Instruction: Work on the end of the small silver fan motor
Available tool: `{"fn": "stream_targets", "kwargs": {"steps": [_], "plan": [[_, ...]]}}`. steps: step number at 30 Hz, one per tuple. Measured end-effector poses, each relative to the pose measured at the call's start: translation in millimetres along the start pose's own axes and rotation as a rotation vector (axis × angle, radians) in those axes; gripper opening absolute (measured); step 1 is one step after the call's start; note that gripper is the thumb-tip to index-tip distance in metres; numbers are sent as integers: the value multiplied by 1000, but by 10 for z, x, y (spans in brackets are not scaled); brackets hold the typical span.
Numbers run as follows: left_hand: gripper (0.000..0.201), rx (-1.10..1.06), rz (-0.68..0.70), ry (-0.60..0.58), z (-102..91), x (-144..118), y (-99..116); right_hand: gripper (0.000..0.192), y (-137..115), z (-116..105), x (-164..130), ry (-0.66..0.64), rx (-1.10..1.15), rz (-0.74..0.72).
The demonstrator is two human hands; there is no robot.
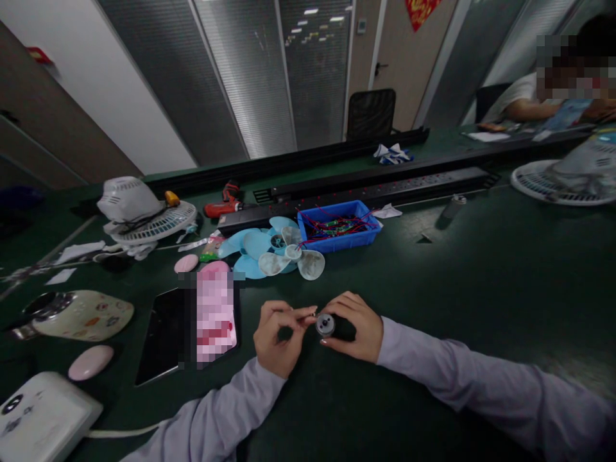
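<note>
while the motor (326, 325) is gripped in the right hand (353, 327) near the desk's (481, 282) front edge, left hand's (278, 337) pinch at its shaft should be kept square.

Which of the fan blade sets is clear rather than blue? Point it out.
The clear fan blade set lies on the right of the pile, nearest the blue bin. The blue fan blade set beside it is opaque light blue.

The motor (326, 325) in the right hand (353, 326) is showing a dull metal face. The tabletop (481, 276) is presenting a matt green surface. The fan blades (269, 253) are appearing as translucent glossy plastic.
</note>
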State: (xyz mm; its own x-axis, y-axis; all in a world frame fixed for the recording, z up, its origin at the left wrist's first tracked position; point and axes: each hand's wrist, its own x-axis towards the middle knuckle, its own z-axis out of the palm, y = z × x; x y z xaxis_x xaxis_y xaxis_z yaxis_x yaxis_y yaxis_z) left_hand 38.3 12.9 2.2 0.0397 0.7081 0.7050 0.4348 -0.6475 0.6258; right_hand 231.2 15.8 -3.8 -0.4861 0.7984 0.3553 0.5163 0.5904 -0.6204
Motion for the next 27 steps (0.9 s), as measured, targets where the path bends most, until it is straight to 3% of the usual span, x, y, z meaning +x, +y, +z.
{"fn": "stream_targets", "kwargs": {"steps": [12,18,23,27], "plan": [[26,-51,45,-137,20,-26,93,36,39,30,-6,-1,-20,-15],[23,-18,-11,-177,6,33,121,33,24,22,1,-4,-9,-10],[25,-57,-20,-129,31,-11,122,33,0,2,7,-24,-16,-3],[34,-58,-52,6,63,-75,95,35,-9,-7,5,-20,-12,0]]}}
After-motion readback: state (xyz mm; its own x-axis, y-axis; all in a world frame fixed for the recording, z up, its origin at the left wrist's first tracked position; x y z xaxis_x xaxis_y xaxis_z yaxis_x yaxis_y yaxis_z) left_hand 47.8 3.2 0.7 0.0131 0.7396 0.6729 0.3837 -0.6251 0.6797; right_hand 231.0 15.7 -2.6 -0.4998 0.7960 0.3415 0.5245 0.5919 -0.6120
